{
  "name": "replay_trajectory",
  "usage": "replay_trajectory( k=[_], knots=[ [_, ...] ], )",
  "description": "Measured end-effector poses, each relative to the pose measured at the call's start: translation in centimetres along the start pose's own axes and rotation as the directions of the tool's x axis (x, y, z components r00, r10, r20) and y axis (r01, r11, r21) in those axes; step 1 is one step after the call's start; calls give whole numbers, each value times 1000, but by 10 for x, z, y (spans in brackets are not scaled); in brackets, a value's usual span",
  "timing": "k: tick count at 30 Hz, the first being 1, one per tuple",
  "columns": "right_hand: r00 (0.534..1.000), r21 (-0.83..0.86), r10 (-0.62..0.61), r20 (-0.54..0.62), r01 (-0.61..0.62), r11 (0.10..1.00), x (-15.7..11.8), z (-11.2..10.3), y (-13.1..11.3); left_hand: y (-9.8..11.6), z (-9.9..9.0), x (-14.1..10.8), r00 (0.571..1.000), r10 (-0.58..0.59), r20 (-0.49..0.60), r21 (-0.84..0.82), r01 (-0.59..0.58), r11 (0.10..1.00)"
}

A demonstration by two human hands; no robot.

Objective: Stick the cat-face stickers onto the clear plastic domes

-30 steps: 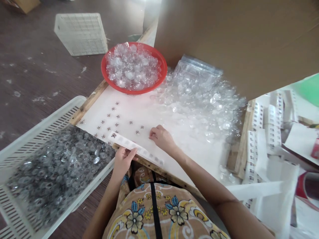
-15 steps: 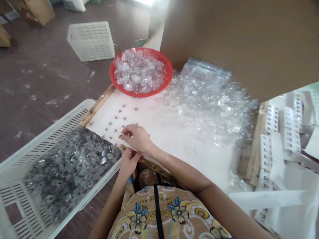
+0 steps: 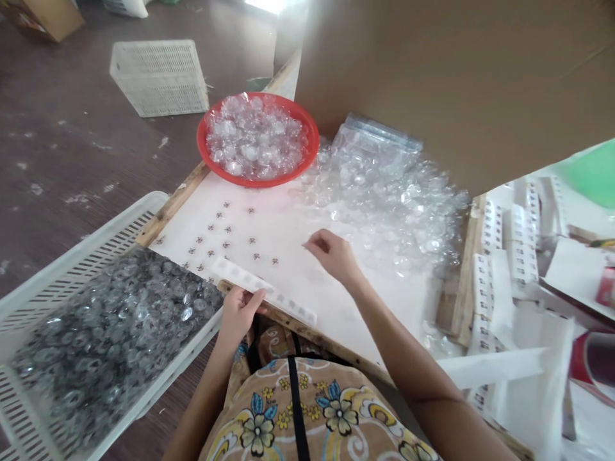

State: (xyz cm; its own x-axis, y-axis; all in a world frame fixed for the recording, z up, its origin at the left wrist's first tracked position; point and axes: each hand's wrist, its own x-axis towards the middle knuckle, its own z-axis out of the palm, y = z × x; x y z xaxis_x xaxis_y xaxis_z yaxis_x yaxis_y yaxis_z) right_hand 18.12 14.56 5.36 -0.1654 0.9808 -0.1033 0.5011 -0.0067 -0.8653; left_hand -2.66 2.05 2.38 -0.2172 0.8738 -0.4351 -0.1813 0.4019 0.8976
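Observation:
My left hand point(image 3: 241, 312) pinches a narrow white strip point(image 3: 288, 306) with faint dark marks, lying along the wooden front edge of the white table top point(image 3: 307, 275). Over the middle of the table, my right hand point(image 3: 334, 256) is closed with thumb and fingertips together; whatever it may hold is too small to make out. Several small dark printed pieces point(image 3: 252, 241) lie spread on the left part of the surface. Clear plastic pieces point(image 3: 408, 198) are heaped at the back right, beside a clear plastic bag point(image 3: 377, 144).
A red basin point(image 3: 307, 165) full of clear pieces stands at the back left. The white crate point(image 3: 156, 203) at the left holds dark and clear discs. Printed strips point(image 3: 483, 288) lie at the right, and cardboard point(image 3: 408, 70) rises behind.
My right hand has moved right, away from my left hand and the small dark pieces. The white strip now shows in the open. The view has shifted slightly to the right.

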Motion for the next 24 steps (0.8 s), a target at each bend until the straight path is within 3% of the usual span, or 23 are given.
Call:
replay_trajectory(
  k=[2,5,10,15,19,24],
  knots=[
    [997,-107,77,8,-75,991,-3,-24,24,0,0,1,1000,-8,-6,-2,8,1000],
    [987,-182,162,18,-157,971,-9,-40,45,0,-1,3,1000,-7,-4,6,7,1000],
    [980,-229,199,25,-188,955,-11,-34,56,2,-2,1,1000,6,14,31,-6,1000],
    [988,-366,141,64,-108,924,-11,-23,60,2,-1,1,1000,1,0,25,-1,1000],
    [999,-436,40,24,-26,900,-4,0,51,4,0,1,1000,4,-6,16,-4,1000],
    [994,-332,6,107,30,943,16,61,15,4,0,-1,1000,22,-10,-9,-22,1000]
  ],
)
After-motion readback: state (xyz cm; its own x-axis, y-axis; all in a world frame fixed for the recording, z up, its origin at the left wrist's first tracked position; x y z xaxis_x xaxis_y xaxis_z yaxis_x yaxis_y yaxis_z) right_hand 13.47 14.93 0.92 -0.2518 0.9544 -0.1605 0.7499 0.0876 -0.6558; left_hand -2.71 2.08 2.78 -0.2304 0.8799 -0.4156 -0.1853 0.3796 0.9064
